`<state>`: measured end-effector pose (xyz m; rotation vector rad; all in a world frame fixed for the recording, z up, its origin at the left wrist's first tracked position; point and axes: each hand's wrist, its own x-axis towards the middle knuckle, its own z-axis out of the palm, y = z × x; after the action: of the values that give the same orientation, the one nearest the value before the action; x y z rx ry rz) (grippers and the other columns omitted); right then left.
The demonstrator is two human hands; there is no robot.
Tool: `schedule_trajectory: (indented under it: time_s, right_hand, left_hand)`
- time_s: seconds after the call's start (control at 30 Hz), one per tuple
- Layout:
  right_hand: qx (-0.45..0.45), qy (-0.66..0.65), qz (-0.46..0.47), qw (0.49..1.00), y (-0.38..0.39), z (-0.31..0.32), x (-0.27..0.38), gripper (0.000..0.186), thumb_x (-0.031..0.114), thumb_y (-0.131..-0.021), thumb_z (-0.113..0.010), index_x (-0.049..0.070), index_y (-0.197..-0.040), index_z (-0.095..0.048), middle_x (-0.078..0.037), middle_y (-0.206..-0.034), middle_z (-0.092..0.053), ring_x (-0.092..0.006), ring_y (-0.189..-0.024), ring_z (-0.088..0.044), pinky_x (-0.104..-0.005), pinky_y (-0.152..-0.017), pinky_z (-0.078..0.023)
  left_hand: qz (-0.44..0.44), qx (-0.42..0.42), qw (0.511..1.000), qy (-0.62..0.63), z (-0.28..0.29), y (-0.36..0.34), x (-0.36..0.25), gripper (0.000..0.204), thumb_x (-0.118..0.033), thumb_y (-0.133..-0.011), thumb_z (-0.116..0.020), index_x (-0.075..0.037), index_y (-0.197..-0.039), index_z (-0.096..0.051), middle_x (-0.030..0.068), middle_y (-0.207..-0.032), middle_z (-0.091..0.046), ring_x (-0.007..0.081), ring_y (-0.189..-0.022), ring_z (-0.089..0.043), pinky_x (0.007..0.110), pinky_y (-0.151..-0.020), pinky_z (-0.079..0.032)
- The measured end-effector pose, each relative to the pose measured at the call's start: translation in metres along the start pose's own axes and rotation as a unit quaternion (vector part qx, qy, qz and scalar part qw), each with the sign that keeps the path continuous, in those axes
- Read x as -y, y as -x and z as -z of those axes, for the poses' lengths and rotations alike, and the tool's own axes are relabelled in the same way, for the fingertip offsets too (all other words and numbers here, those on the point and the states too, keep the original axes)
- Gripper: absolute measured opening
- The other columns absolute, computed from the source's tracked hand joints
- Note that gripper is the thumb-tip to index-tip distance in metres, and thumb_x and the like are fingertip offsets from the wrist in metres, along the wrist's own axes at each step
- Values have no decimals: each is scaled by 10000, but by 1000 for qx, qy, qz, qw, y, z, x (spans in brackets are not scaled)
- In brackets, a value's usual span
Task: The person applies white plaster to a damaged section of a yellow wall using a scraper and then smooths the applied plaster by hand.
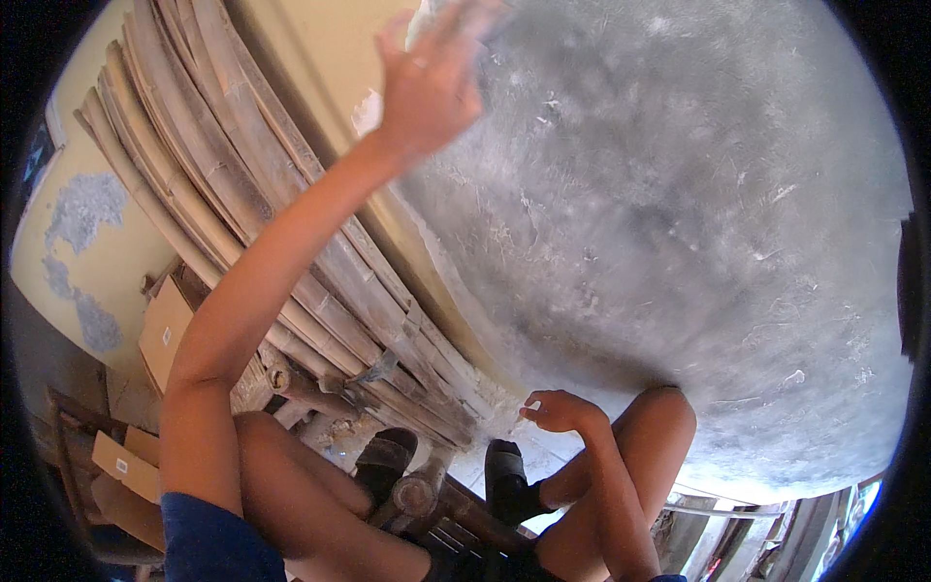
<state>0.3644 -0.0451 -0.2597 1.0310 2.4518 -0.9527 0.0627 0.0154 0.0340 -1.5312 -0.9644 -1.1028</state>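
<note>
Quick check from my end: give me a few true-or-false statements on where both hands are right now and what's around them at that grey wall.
1. The left hand is raised high against the grey wall. True.
2. The right hand is also raised overhead. False: it is low, near the foot of the wall, beside the right knee.
3. Split bamboo strips lean to the left of the wall. True.
4. The right hand holds something small and pale. True, though what it is cannot be told.
5. The person stands upright. False: the knees are bent, in a crouch, with dark sandals on the feet.
</note>
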Motion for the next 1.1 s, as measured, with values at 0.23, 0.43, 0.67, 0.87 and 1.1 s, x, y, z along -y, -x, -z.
schedule_trajectory:
  time_s: [0.23, 0.43, 0.67, 0.87, 1.1]
  right_hand:
    - [4, -20, -7, 1000, 5, -1, -13, 442, 437, -865, -488, 81, -1117, -559, -175, -954, -632, -327, -897, -592, -382, -792, -449]
    - [21, -24, -25, 999, 4, 5, 2, 440, 432, -864, -488, 84, -1123, -559, -185, -1013, -616, -342, -967, -568, -385, -824, -436]
    - [16, -9, -27, 999, 5, 1, -6, 434, 438, -859, -489, 90, -1106, -568, -187, -1040, -605, -344, -991, -553, -388, -848, -428]
    - [3, -15, -9, 1000, 4, 6, 2, 444, 448, -860, -478, 86, -1101, -569, -191, -1048, -601, -345, -991, -552, -390, -858, -426]
    - [22, -30, -17, 999, 10, 5, 5, 437, 431, -867, -481, 81, -1118, -554, -198, -1007, -612, -352, -948, -572, -395, -822, -443]
  left_hand:
    - [-214, 54, 975, -27, -5, 17, 1, 514, 17, -717, -495, -147, -1203, -506, -44, -1220, -555, 133, -1194, -462, 435, -975, -209]
    - [-33, 50, 996, -72, 11, 22, 55, 583, 62, -720, -485, -125, -1270, -442, -5, -1186, -575, 144, -1215, -440, 445, -956, -212]
    - [13, 133, 988, -72, 15, 59, 44, 617, 50, -752, -478, -126, -1333, -369, 41, -1197, -559, 198, -1253, -396, 470, -984, -183]
    - [6, 136, 988, -71, 23, 62, 46, 604, 21, -781, -496, -142, -1345, -357, 46, -1139, -595, 214, -1260, -383, 500, -981, -174]
    - [-28, 110, 993, -46, 28, 8, 26, 545, 9, -784, -432, -18, -1321, -347, 159, -1153, -566, 339, -1146, -474, 462, -973, -305]
